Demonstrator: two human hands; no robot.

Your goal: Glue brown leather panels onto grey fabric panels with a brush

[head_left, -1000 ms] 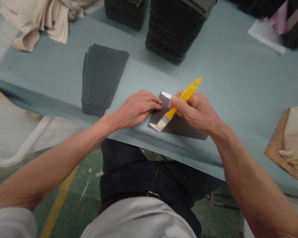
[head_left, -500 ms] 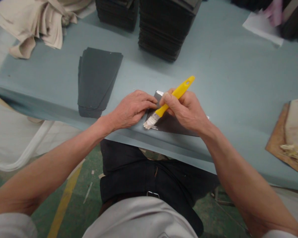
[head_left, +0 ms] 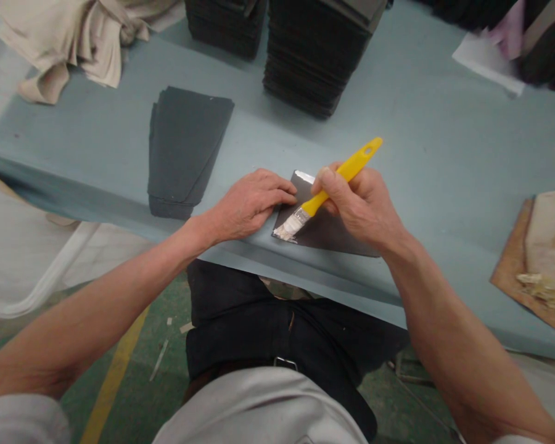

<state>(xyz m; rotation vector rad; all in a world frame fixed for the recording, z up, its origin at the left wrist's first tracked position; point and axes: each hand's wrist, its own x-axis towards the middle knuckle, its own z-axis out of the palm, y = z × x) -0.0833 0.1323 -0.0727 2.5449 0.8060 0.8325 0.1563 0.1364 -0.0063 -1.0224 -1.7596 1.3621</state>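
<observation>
- Right hand (head_left: pixel 363 200) is grasping the yellow brush (head_left: pixel 351 168), and its bristles (head_left: pixel 290 227) are touching the dark piece (head_left: pixel 321 231) at the near left corner.
- Left hand (head_left: pixel 261 200) is resting unclenched on the piece's left end.
- Dark piece is lying along the table's (head_left: pixel 425 216) near edge.
- Dark sheets (head_left: pixel 189 142) are lying further left, reaching this edge.

On the table (head_left: pixel 420 154), a single sheet (head_left: pixel 326 233) lies right of a pile (head_left: pixel 185 145), before two stacks (head_left: pixel 317 58), left of a board (head_left: pixel 512 262).

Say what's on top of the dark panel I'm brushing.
On the dark panel: white coating, bristles of the yellow brush and fingertips of the left hand. The part behind the right hand is hidden.
</observation>
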